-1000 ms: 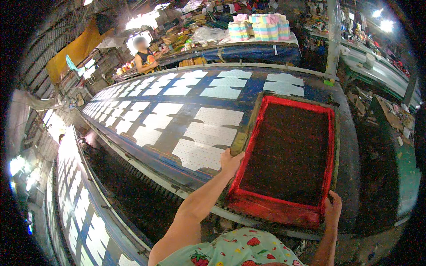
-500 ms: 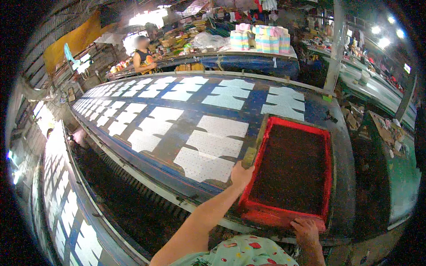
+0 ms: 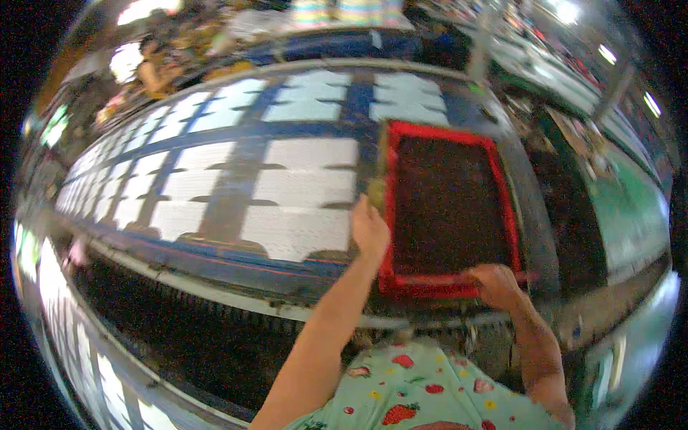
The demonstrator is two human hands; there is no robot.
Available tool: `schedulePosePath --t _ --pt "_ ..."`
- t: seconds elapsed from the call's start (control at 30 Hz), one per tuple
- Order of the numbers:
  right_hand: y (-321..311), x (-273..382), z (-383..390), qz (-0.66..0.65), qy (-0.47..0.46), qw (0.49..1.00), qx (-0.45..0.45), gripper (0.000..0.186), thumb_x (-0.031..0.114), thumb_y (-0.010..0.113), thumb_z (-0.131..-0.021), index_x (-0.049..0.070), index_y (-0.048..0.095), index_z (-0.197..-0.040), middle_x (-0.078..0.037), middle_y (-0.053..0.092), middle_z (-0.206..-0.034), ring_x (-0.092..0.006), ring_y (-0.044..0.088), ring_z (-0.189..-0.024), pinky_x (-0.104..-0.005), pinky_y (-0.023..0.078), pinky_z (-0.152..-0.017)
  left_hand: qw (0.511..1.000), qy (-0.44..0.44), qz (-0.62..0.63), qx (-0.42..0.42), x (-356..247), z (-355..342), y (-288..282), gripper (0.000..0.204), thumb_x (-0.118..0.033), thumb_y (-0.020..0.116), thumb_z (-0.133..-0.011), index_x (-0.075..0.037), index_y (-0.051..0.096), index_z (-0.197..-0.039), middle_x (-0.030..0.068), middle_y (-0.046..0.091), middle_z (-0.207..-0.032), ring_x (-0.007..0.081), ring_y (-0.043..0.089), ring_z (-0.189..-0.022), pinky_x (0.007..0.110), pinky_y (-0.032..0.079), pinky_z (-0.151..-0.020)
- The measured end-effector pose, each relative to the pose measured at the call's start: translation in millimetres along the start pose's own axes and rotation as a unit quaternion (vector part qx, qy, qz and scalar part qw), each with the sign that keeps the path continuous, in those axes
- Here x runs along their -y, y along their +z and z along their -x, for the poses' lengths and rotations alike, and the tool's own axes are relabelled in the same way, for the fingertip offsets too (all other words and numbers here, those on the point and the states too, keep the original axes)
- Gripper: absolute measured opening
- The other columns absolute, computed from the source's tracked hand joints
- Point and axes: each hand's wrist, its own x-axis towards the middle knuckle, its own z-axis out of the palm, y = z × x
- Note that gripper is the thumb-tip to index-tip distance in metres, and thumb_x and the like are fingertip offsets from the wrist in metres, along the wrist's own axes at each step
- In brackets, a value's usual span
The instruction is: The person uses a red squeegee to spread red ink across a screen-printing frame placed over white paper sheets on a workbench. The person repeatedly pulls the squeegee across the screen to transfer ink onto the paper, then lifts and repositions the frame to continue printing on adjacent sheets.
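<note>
A screen-printing frame [image 3: 450, 208], with dark mesh and a red border, lies at the right end of a long printing table [image 3: 358, 100]. Its left side is in the grip of my left hand [image 3: 370, 228], fingers wrapped at a pale wooden bit. My right hand [image 3: 496, 285] grips the red near edge toward the right corner, fingers curled and blurred. Left of the frame, rows of white fabric pieces [image 3: 299, 179] with curved cut-outs are laid out on the dark blue surface, and pale bluish pieces [image 3: 405, 93] lie above it.
A co-worker [image 3: 154, 72] stands beyond the far edge. Pastel-striped stacks [image 3: 365, 13] sit on a back bench. A metal post [image 3: 484, 50] rises behind the table, a green surface [image 3: 623, 215] lies to the right, and another table with white pieces [image 3: 100, 358] is lower left.
The view has swung, bringing the table more crosswise and higher in the picture. My right hand has moved from the frame's right side onto its near edge; my left hand keeps its hold.
</note>
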Motion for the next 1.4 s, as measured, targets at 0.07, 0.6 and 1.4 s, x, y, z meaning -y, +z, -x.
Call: schedulePosePath --t 0.07,0.6,1.4 --pt "11 0 9 -0.007 0.006 1.000 0.001 0.044 0.016 0.071 -0.087 0.019 0.078 -0.131 -0.015 0.081 -0.120 -0.0417 0.076 -0.111 -0.0550 0.061 -0.097 1.000 0.016 0.010 -0.007 6 0 3 0.043 -0.009 0.057 -0.109 0.005 0.061 -0.150 0.0276 0.064 -0.148 0.0441 0.058 -0.141 0.050 0.045 -0.121" --pt "43 -36 -71 0.038 -0.024 0.977 -0.208 0.050 0.000 0.066 -0.084 0.014 0.079 -0.131 -0.011 0.075 -0.126 -0.0353 0.072 -0.116 -0.0519 0.056 -0.102 0.998 -0.044 0.025 0.025 -14 1 -11 0.042 -0.012 0.054 -0.115 0.001 0.059 -0.155 0.0220 0.063 -0.152 0.0371 0.059 -0.141 0.046 0.045 -0.120" --pt "-45 -267 -434 0.102 -0.002 0.962 -0.252 0.037 0.012 0.072 -0.091 0.018 0.078 -0.126 -0.011 0.080 -0.122 -0.0342 0.076 -0.118 -0.0514 0.062 -0.100 0.989 -0.136 0.051 0.007 -35 0 -16 0.043 -0.019 0.052 -0.117 0.008 0.061 -0.149 0.0163 0.070 -0.141 0.0245 0.063 -0.130 0.038 0.048 -0.115"
